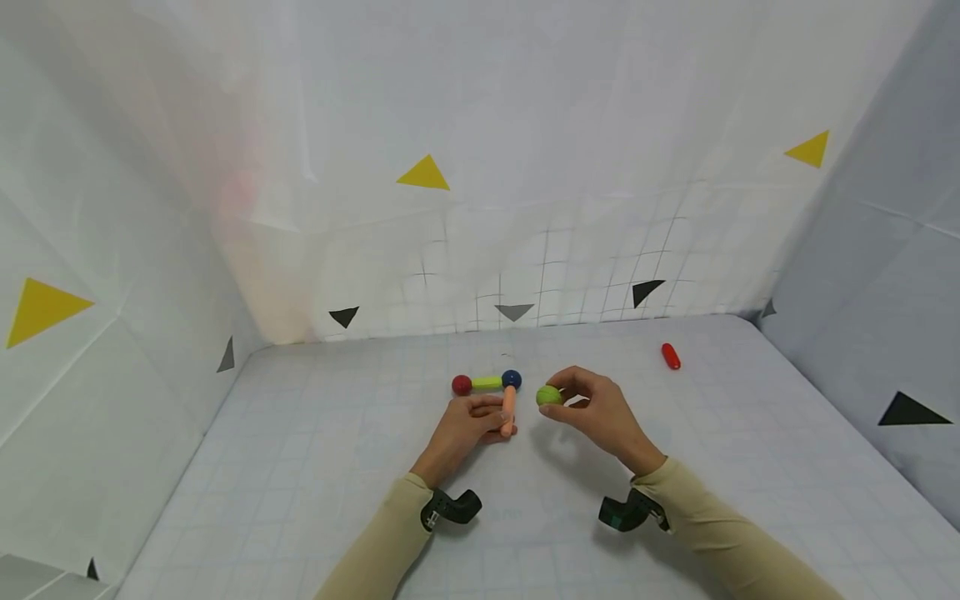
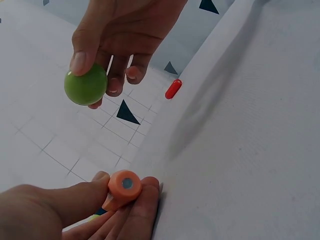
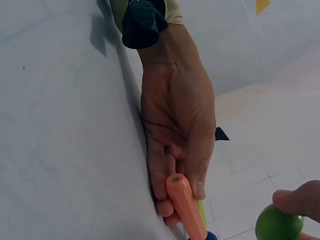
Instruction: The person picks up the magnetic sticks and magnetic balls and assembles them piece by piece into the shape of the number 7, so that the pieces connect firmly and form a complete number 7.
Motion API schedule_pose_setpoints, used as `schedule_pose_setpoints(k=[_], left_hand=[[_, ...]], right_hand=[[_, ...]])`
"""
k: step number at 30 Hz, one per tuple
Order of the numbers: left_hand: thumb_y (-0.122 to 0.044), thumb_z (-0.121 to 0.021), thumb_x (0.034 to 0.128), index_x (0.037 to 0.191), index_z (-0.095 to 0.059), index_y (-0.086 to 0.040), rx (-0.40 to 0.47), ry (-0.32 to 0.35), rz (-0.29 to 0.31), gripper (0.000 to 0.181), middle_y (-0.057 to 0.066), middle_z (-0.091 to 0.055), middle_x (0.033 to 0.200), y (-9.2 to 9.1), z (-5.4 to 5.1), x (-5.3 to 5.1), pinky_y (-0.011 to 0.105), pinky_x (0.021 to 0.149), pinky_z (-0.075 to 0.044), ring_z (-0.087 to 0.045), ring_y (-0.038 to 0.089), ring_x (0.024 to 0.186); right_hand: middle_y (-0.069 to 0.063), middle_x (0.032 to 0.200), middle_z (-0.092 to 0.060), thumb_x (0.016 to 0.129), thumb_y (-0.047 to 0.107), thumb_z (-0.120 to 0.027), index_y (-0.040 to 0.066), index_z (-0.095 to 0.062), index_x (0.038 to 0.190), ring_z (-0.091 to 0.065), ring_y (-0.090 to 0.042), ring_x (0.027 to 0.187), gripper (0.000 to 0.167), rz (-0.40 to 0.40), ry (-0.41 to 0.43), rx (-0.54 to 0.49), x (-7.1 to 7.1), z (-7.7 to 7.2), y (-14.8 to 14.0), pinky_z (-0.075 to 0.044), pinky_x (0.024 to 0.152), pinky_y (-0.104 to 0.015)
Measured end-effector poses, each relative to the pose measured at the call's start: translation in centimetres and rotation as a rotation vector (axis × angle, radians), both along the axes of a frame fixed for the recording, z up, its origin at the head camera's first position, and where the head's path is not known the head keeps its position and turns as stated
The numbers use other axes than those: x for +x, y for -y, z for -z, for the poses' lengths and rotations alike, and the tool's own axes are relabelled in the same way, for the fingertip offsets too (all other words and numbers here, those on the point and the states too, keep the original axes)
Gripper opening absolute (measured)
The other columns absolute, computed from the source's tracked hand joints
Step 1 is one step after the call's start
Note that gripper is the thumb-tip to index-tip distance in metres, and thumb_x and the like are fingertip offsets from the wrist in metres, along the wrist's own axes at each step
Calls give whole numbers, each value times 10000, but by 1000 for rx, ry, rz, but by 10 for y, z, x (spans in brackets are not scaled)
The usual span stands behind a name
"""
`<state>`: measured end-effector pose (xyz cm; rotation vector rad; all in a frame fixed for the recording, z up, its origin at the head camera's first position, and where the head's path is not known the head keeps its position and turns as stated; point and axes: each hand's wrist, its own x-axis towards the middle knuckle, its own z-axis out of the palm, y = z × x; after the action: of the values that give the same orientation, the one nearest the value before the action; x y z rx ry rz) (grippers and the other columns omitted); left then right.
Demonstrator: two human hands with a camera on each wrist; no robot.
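Between its thumb and fingers my left hand (image 1: 472,422) pinches an orange rod (image 1: 508,410), whose near end shows a small grey disc in the left wrist view. At its far end the rod meets a dark blue ball (image 1: 512,379). A yellow-green rod (image 1: 487,382) runs from that ball to a dark red ball (image 1: 461,385), just beyond the left fingers. To the right, my right hand (image 1: 596,410) holds a green ball (image 1: 548,396) above the table by thumb and fingertips, apart from the orange rod.
A red rod (image 1: 671,357) lies alone toward the back right of the white table (image 1: 315,467). White sheeting with yellow and dark triangles walls the back and both sides. Each wrist carries a dark camera mount.
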<state>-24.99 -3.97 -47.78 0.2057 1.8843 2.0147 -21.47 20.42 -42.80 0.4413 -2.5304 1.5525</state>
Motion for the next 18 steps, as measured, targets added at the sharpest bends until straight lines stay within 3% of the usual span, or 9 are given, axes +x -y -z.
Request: schedule_pose_setpoints(k=[18], left_hand=[[-77, -709, 1003, 1366, -620, 54, -9, -7, 2, 396, 149, -734, 1146, 0, 1, 0, 346, 828, -601, -749, 272, 964]], right_hand=[[-52, 1034, -676, 858, 136, -877, 79, -687, 1091, -670, -238, 947, 306, -79, 42, -36, 9, 12, 17, -588, 836, -364]])
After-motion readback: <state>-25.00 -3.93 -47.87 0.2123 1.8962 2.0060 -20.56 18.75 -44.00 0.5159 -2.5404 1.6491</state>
